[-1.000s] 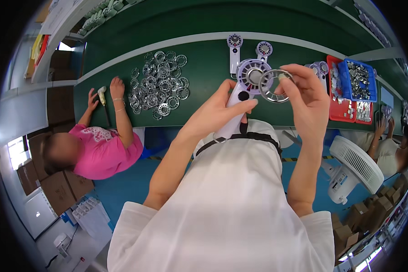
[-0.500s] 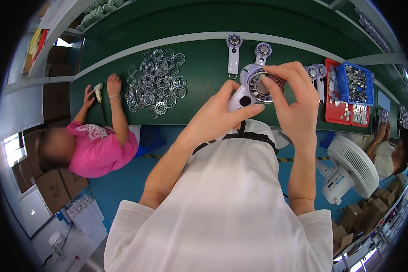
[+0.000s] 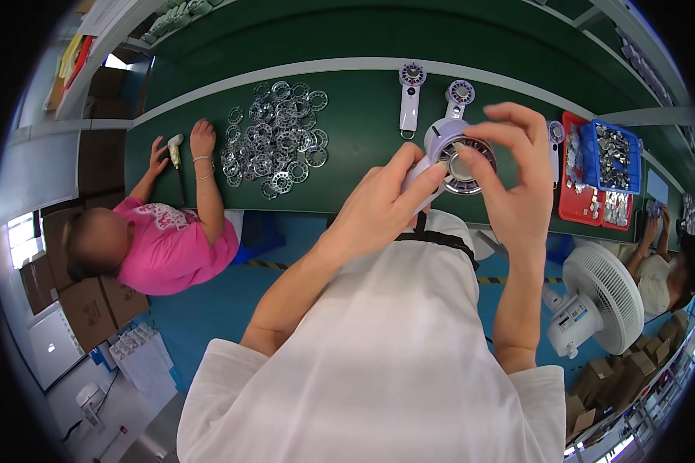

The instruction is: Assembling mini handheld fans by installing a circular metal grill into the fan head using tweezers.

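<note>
lh [image 3: 378, 207] grips fan [image 3: 440, 137]; rh [image 3: 517, 193], part-spread, touches ring [image 3: 462, 186]

Bright, fairly even light; window [image 3: 25, 239] at L blown out. Metal rings [image 3: 286, 116] glint; white shirt [image 3: 394, 355] pale, low detail. Hands [image 3: 378, 204] fairly sharp. Fisheye: bench [image 3: 363, 139] edges bend, pic corners blk.

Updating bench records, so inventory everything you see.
Held fan: one, lilac, centre
Bench fans: at least three, lilac, centre and right
Rings: many, silver, bench left
Tray: at least one, red, bench right
Basket: one, blue, overlapping tray
Metal pieces: many, silver, in both
Tool: one, pale handle, far left
Workbench: one, green, across top
Big fan: one, white, lower right
Boxes: several, brown, both sides
Coworkers: two, pink and pale tops, sides
Left hand: one, on held fan
Right hand: one, at its head
</note>
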